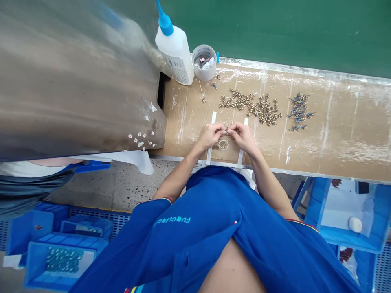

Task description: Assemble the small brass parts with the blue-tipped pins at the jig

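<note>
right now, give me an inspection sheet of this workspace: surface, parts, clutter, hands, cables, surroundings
surface: brown cardboard-like worktop, glossy in patches, two white tape strips near the front edge
job's things: small gold-coloured metal parts heaped loosely; small blue-and-gold parts grouped to their right
clutter: white plastic bottle with blue nozzle beside a whitish round container holding scraps
hands: left hand and right hand pinching a tiny piece, too small to identify
cables: nothing seen
surroundings: grey metal panel left, green surface beyond, blue plastic crates both sides

The small parts (264,111) are gold-toned, the bottle (176,55) white (its cap (165,24) bright blue).
</note>
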Demonstrator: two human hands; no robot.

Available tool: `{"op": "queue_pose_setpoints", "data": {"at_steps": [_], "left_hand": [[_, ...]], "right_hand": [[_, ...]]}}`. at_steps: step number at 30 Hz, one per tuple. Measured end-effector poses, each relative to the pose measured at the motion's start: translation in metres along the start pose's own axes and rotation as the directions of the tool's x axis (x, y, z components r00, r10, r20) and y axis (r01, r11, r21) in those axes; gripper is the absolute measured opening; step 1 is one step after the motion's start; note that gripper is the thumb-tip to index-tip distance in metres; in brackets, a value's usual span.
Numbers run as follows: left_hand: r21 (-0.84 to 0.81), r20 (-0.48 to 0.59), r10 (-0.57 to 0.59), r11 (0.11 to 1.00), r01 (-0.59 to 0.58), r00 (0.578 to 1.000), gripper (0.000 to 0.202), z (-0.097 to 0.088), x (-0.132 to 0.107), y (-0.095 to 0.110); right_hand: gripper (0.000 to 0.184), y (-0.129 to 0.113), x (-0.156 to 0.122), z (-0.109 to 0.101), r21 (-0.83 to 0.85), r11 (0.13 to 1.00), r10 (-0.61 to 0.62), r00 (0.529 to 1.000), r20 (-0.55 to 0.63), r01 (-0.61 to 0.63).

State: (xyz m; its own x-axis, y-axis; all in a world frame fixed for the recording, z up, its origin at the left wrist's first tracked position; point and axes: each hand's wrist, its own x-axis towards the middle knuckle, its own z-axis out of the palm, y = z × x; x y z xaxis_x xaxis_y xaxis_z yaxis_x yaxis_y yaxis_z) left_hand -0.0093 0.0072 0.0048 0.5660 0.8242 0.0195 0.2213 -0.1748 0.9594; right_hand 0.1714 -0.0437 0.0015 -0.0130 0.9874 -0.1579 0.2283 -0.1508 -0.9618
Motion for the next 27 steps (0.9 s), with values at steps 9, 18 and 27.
{"op": "queue_pose_setpoints", "data": {"at_steps": [9, 18, 27], "left_hand": [[-0.087, -0.008, -0.001, 0.996, 0.000, 1.000, 0.021, 0.0018, -0.0006, -0.0041], [-0.027, -0.004, 0.008, 1.000, -0.008, 1.000, 0.022, 0.0003, 0.0004, -0.0020], [0.061, 0.046, -0.004, 0.998, 0.001, 0.999, 0.021, -0.0033, 0.0000, -0.0007]], "right_hand": [[0.026, 0.0010, -0.0007, -0.0022, 0.181, 0.983, 0.014, 0.999, -0.038, -0.007], [0.031, 0.0004, 0.0016, -0.0014, 0.240, 0.971, 0.032, 0.997, -0.076, -0.013], [0.025, -0.0025, 0.0013, -0.0021, 0.172, 0.984, 0.042, 0.999, 0.022, -0.045]]}}
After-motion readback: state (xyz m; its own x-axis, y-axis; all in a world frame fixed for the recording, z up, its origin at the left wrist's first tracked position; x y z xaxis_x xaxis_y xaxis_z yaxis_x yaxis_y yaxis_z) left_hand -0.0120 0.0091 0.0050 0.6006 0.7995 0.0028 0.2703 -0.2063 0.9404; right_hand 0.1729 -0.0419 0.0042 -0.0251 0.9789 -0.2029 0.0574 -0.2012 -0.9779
